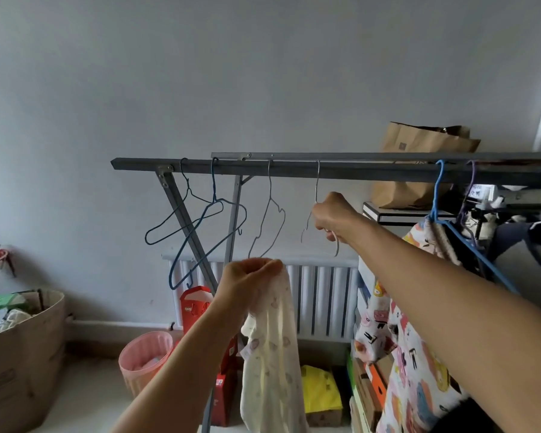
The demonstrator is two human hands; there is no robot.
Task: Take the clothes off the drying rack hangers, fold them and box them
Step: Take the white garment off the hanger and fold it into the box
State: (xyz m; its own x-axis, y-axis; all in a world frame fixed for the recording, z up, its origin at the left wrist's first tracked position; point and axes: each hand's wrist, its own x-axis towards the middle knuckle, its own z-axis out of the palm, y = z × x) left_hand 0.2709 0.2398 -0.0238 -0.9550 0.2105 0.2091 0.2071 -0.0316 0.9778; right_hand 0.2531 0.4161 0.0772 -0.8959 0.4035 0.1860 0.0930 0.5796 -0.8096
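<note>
I see the wall (200, 73) filling most of the view, grey and bare. Across it runs the rack (294, 168), a grey metal bar on slanted legs. Low on the left stands a big cardboard box (22, 364), open, with folded things inside that I cannot make out. Under the rack a white radiator (322, 295) sits against the wall.

On the right a patterned garment (419, 370) hangs from a blue hanger (438, 195) hooked on the bar, and past it there is a dark garment (512, 242). A brown paper bag (419, 164) stands behind the bar on a shelf.

My left hand (250, 279) is closed on the top edge of a pale cloth (272, 370), which hangs free below it, clear of any hanger, in front of the radiator. My right hand (334, 217) is closed around a wire hanger (317, 195) that is bare and hooked on the bar.

On the floor are a pink bin (144, 354), a red bag (197, 307) and a yellow bag (320, 389).

To the left on the bar hang three empty hangers: a grey one (267, 226) just beside my right hand, then two blue ones (200, 226) crossing each other.
</note>
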